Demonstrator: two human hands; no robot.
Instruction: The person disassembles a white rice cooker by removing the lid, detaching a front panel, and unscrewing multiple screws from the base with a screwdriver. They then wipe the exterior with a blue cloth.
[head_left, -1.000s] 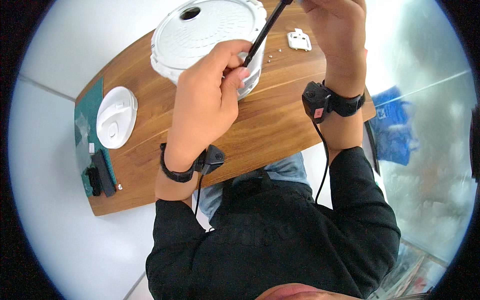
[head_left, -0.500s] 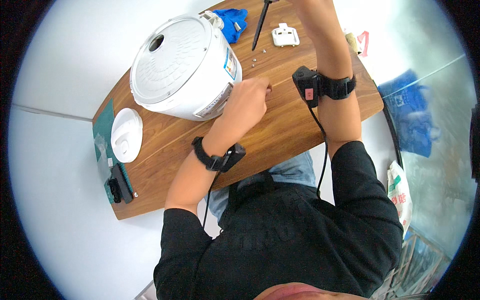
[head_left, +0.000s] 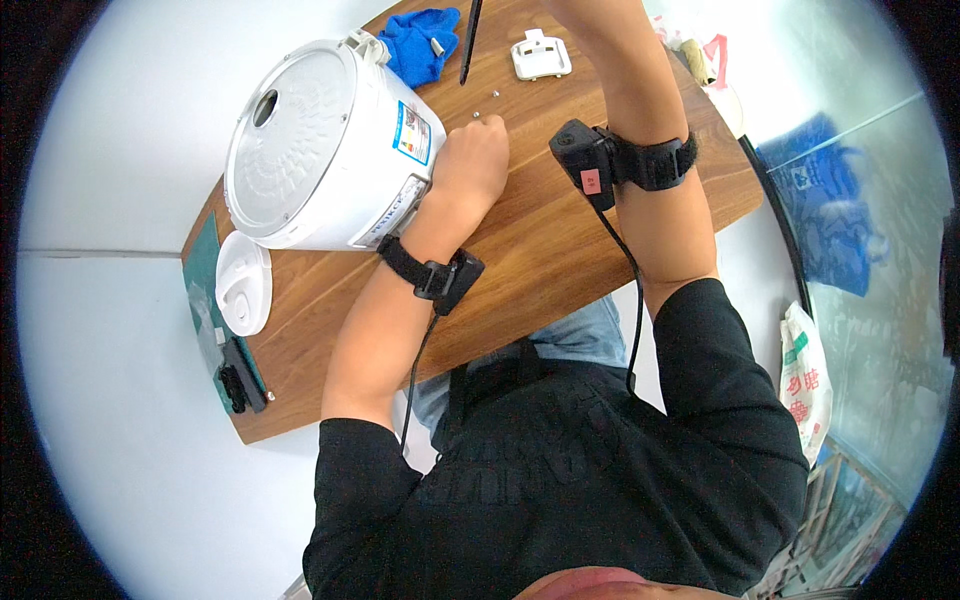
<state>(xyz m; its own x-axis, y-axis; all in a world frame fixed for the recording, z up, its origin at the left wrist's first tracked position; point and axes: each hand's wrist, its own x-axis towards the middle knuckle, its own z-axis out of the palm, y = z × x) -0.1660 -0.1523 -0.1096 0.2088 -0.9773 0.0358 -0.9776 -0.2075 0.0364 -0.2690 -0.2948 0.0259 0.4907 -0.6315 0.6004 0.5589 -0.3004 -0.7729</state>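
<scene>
Left hand (head_left: 468,165) loosely fisted, empty, pressed against white rice cooker (head_left: 320,150) side on wooden table (head_left: 540,250). Right hand out of frame past top edge; grip cannot tell. 2 small screws (head_left: 487,106) just beyond left knuckles; blue cloth (head_left: 415,45), black screwdriver (head_left: 468,40), white plastic part (head_left: 540,55) farther back.

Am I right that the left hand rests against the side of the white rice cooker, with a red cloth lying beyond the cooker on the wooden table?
Not quite: the cloth is blue, not red, as the head view shows. The rest stands: the left hand rests against the side of the white rice cooker, and the cloth lies beyond the cooker on the wooden table.
</scene>
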